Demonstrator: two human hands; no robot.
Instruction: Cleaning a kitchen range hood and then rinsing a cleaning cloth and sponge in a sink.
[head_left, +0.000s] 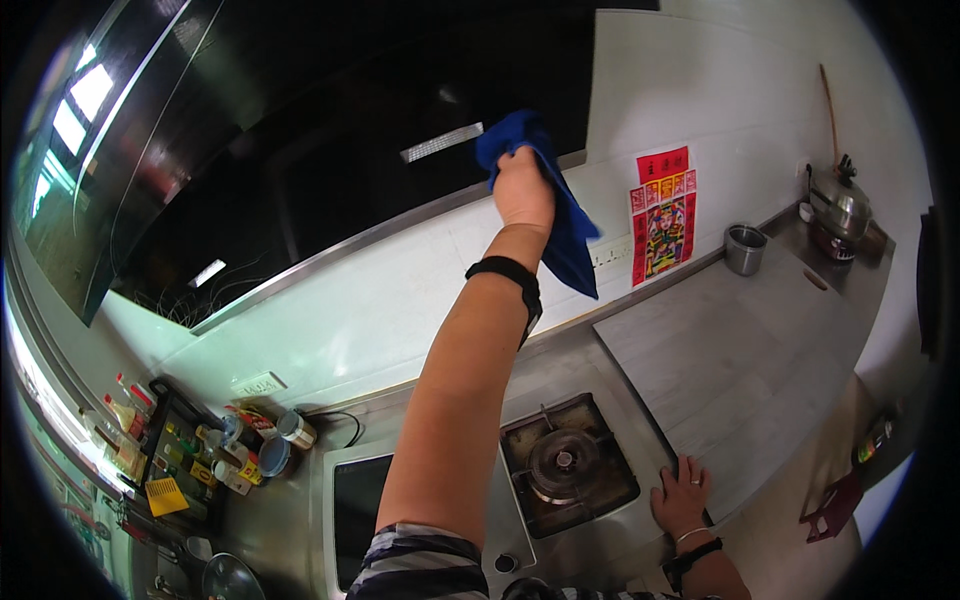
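My left hand (523, 187) is raised and grips a blue cloth (574, 251). The cloth lies over the lower right part of the black range hood (360, 97), and one end hangs down in front of the white wall. A black band circles the left wrist. Lower down, my right hand (681, 496) rests with fingers apart at the edge of the grey board (727, 360). A ring and a dark wristband show on that side. Between the two arms is a gas burner (564, 459) with a square black pan support, set in the metal counter.
Bottles and jars (217, 450) crowd a black rack (161, 420) at the left. A dark glass panel (360, 499) lies left of the burner. At the right stand a metal canister (745, 250) and a kettle (840, 202). A red poster (664, 217) hangs on the wall.
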